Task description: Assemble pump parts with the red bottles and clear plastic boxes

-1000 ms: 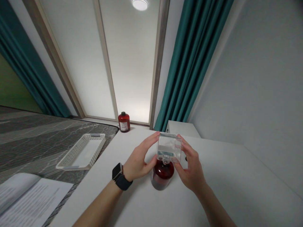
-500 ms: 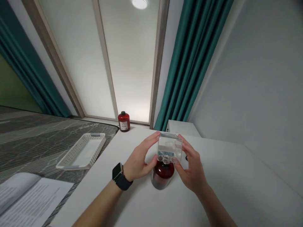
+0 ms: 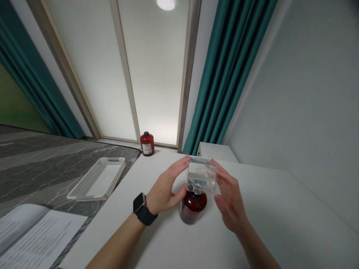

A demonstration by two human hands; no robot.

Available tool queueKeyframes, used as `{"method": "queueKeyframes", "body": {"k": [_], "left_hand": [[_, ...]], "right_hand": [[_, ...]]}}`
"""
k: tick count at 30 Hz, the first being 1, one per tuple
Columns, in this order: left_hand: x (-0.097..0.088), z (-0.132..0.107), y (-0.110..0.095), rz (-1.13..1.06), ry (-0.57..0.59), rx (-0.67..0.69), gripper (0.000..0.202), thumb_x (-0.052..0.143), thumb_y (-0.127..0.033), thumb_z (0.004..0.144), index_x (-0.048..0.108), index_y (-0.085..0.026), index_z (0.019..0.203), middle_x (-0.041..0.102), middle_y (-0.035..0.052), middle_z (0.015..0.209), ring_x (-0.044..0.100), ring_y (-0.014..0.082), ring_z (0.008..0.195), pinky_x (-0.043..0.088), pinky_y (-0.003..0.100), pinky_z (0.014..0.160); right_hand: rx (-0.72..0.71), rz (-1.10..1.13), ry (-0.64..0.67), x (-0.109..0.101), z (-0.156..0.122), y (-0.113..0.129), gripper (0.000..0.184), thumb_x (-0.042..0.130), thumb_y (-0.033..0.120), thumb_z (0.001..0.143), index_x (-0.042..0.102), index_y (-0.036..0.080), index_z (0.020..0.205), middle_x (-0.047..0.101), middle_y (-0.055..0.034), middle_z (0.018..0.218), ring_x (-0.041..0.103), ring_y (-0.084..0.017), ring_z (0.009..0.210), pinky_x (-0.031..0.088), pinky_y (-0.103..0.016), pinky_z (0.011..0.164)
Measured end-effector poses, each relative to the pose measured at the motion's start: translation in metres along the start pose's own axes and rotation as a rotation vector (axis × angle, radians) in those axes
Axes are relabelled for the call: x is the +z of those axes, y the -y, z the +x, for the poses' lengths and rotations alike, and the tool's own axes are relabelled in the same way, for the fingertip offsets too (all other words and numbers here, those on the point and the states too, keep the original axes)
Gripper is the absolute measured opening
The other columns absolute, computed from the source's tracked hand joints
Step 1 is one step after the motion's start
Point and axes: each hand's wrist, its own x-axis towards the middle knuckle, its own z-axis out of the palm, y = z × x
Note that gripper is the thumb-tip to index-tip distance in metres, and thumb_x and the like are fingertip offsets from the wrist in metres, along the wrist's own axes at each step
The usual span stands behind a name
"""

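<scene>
A clear plastic box (image 3: 201, 175) sits on top of a dark red bottle (image 3: 193, 207) that stands on the white table (image 3: 269, 224). My left hand (image 3: 165, 189), with a dark watch on the wrist, holds the box by its left side, thumb low and fingers at the top. My right hand (image 3: 230, 200) is at the box's right side with its fingers stretched out; the fingertips are at the box's edge and the thumb hangs free below.
A second red bottle (image 3: 147, 144) stands at the far table edge by the window. A white perforated basket (image 3: 98, 178) lies on the grey marbled surface to the left. Printed papers (image 3: 30, 233) lie at the lower left. Teal curtains hang behind a white cabinet (image 3: 214, 152).
My right hand has loosened: its thumb has come off the box and the hand has shifted a little right. The left hand, box and bottle stay put.
</scene>
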Motion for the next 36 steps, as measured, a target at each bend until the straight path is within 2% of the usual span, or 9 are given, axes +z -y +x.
{"method": "queueKeyframes", "body": {"k": [3, 8, 12, 16, 23, 36], "left_hand": [[0.0003, 0.0006, -0.0003, -0.009, 0.0, 0.015, 0.069, 0.057, -0.005, 0.086, 0.032, -0.018, 0.149, 0.041, 0.0161, 0.154, 0.04, 0.029, 0.143, 0.039, 0.053, 0.117], [-0.0017, 0.0009, -0.001, -0.019, 0.001, 0.021, 0.07, 0.056, -0.008, 0.085, 0.032, -0.019, 0.15, 0.04, 0.0156, 0.155, 0.038, 0.0315, 0.143, 0.038, 0.056, 0.116], [-0.0047, 0.0005, -0.0006, -0.068, 0.009, 0.043, 0.065, 0.053, -0.016, 0.086, 0.035, -0.017, 0.149, 0.039, 0.0152, 0.155, 0.035, 0.0346, 0.144, 0.032, 0.06, 0.117], [-0.0044, -0.0012, 0.0002, -0.108, 0.005, 0.014, 0.062, 0.056, -0.024, 0.09, 0.036, -0.017, 0.148, 0.038, 0.0152, 0.156, 0.038, 0.0326, 0.142, 0.034, 0.055, 0.117], [-0.0027, -0.0023, -0.002, -0.126, -0.007, -0.01, 0.065, 0.061, -0.02, 0.087, 0.036, -0.018, 0.148, 0.039, 0.0153, 0.156, 0.04, 0.0307, 0.142, 0.037, 0.05, 0.116], [-0.0038, -0.0008, -0.0057, -0.117, -0.034, 0.025, 0.066, 0.062, -0.017, 0.084, 0.039, -0.018, 0.145, 0.042, 0.0168, 0.153, 0.043, 0.0319, 0.139, 0.039, 0.052, 0.113]], "right_hand": [[0.027, 0.072, -0.02, 0.0018, 0.0006, 0.002, 0.043, 0.052, 0.034, 0.098, 0.042, 0.033, 0.139, 0.04, -0.0105, 0.156, 0.036, -0.035, 0.144, 0.041, -0.064, 0.109], [0.059, 0.166, 0.002, 0.0037, 0.0004, 0.0055, 0.043, 0.051, 0.025, 0.098, 0.041, 0.035, 0.138, 0.031, -0.0107, 0.16, 0.048, -0.035, 0.137, 0.046, -0.063, 0.105], [0.057, 0.196, -0.004, 0.0047, 0.0007, 0.0059, 0.042, 0.052, 0.024, 0.097, 0.041, 0.034, 0.137, 0.03, -0.0117, 0.16, 0.049, -0.036, 0.136, 0.048, -0.063, 0.103], [0.053, 0.205, -0.009, 0.006, 0.001, 0.0056, 0.043, 0.052, 0.022, 0.097, 0.041, 0.033, 0.137, 0.031, -0.0122, 0.16, 0.05, -0.036, 0.135, 0.048, -0.064, 0.102], [0.024, 0.192, -0.016, 0.0058, 0.0015, 0.0074, 0.044, 0.052, 0.019, 0.096, 0.042, 0.033, 0.136, 0.036, -0.0115, 0.156, 0.036, -0.035, 0.144, 0.04, -0.067, 0.108], [-0.023, 0.189, -0.029, 0.0069, 0.0002, 0.0098, 0.048, 0.051, 0.014, 0.094, 0.041, 0.033, 0.138, 0.033, -0.0093, 0.159, 0.03, -0.035, 0.147, 0.031, -0.069, 0.113]]}}
